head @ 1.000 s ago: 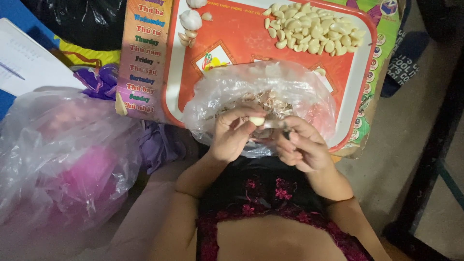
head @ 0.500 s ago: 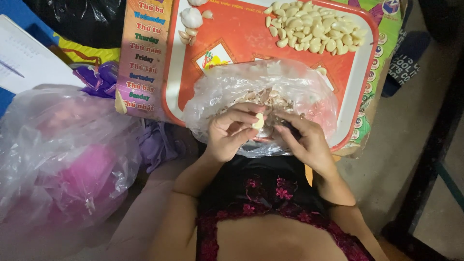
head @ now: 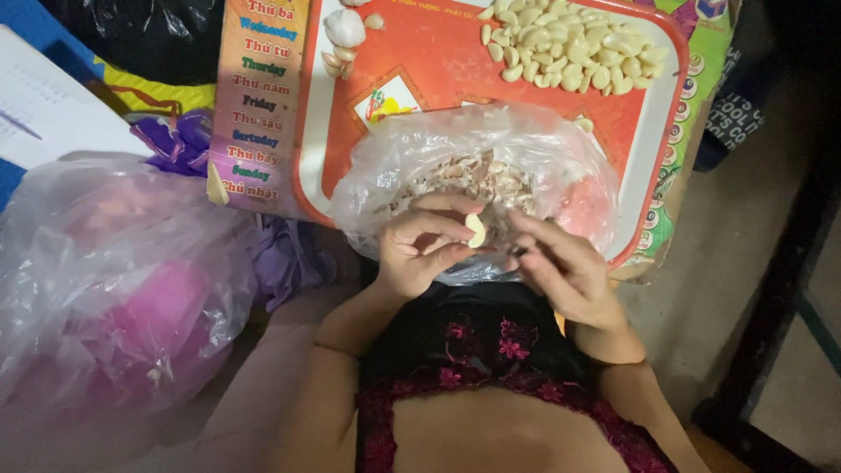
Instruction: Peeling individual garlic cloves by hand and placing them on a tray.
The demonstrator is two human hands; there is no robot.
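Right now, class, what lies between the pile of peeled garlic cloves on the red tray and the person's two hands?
In the head view, a clear plastic bag of papery garlic skins lies between the peeled cloves and the hands.

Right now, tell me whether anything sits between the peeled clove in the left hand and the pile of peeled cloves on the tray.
The clear plastic bag of garlic skins lies between the clove in the left hand and the pile of peeled cloves on the orange tray.
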